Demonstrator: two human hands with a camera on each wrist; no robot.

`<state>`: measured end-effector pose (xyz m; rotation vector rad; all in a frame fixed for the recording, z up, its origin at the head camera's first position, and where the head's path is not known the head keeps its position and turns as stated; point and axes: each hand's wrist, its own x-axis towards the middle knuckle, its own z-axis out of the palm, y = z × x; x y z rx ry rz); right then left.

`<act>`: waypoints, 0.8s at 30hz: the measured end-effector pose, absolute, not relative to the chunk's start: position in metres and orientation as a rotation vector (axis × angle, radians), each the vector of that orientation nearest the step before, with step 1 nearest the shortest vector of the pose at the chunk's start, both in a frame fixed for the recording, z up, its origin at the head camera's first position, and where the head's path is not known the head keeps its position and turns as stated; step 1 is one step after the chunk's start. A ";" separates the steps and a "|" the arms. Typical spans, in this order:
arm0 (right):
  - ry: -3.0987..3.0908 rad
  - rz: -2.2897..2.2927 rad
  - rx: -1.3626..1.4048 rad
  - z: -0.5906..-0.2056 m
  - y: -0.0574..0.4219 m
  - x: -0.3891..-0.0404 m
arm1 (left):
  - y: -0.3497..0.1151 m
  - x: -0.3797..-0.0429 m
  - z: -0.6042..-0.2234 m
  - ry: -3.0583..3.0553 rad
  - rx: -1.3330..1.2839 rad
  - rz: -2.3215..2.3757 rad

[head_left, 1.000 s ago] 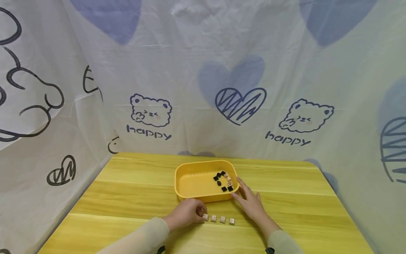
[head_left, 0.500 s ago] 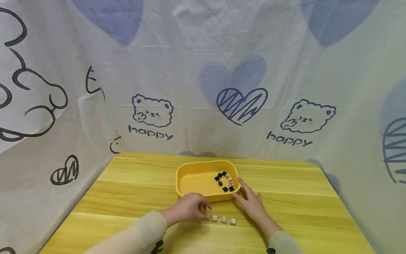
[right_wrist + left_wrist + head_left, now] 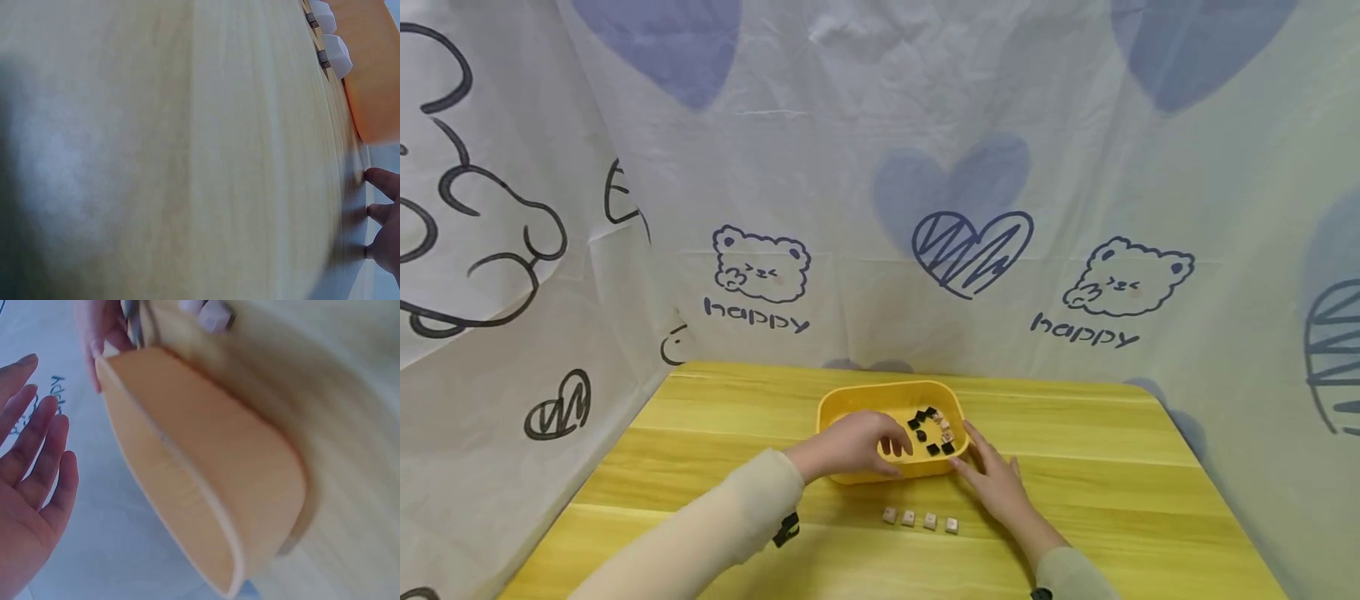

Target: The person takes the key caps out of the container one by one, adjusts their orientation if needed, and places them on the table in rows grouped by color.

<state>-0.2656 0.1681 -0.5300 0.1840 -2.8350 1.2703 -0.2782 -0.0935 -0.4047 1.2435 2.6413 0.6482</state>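
My left hand (image 3: 859, 443) hovers over the front left of a yellow plastic bin (image 3: 895, 471), its fingers loosely bent. In the left wrist view the palm and spread fingers hold nothing. At the bin's front right corner rests my right hand (image 3: 994, 482), with thumb and extended fingers touching the rim. In front of the bin, several small white keycaps (image 3: 908, 518) stand in a row on the table. Two of these, including a white keycap (image 3: 337, 56), show at the top of the right wrist view. Black keycaps (image 3: 933, 450) and pale ones lie in the bin's right half.
A yellow wood-grain table (image 3: 737, 467) bears everything. A white cloth backdrop (image 3: 850, 208) printed with hearts and bears hangs behind it and along its left side.
My left hand has let go of the leftmost white keycap in the row and moved up and away to over the bin. The right hand keeps its place at the bin's corner.
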 end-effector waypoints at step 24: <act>-2.798 1.278 0.184 -0.534 0.172 -0.267 | -0.043 -0.367 -0.418 2.536 1.393 0.382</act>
